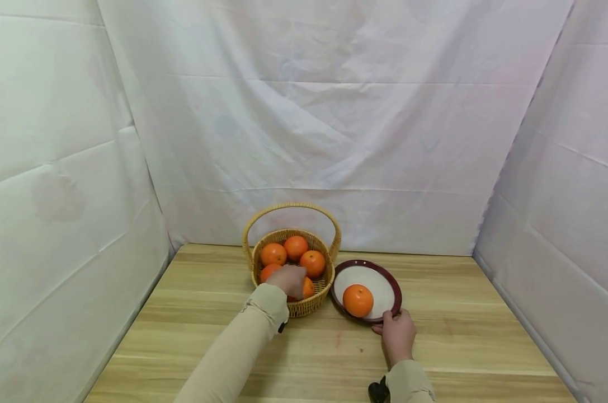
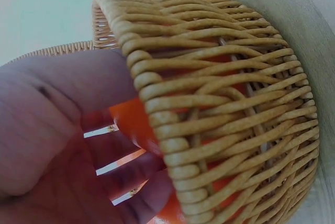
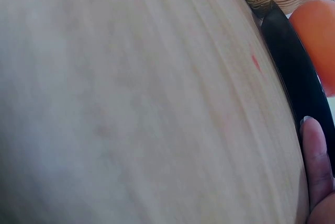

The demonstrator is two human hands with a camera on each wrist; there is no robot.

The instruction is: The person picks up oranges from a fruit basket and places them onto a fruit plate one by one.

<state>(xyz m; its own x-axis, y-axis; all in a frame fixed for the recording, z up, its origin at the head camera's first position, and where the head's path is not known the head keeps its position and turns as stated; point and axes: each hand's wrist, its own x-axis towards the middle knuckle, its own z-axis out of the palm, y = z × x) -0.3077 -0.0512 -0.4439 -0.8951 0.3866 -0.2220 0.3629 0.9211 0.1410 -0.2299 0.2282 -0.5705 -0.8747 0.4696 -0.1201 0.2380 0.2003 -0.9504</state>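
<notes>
My left hand (image 1: 290,280) reaches down into a wicker basket (image 1: 311,305) of oranges. In the left wrist view, its thumb and fingers curl round an orange (image 2: 131,122) inside the basket wall, which partly hides the fruit and fingertips. Several other oranges (image 1: 273,254) lie in the basket round the hand. To the right, a white plate (image 1: 376,280) with a dark red rim carries one orange (image 1: 358,301). My right hand (image 1: 398,336) pinches the plate's near right rim, thumb above. Only part of that hand shows in the right wrist view, against the plate's dark outer side.
The basket's arched handle (image 1: 292,205) stands up at its back. Basket and plate sit side by side on a wooden table (image 1: 465,336). White cloth (image 1: 304,134) hangs behind the table and along both sides.
</notes>
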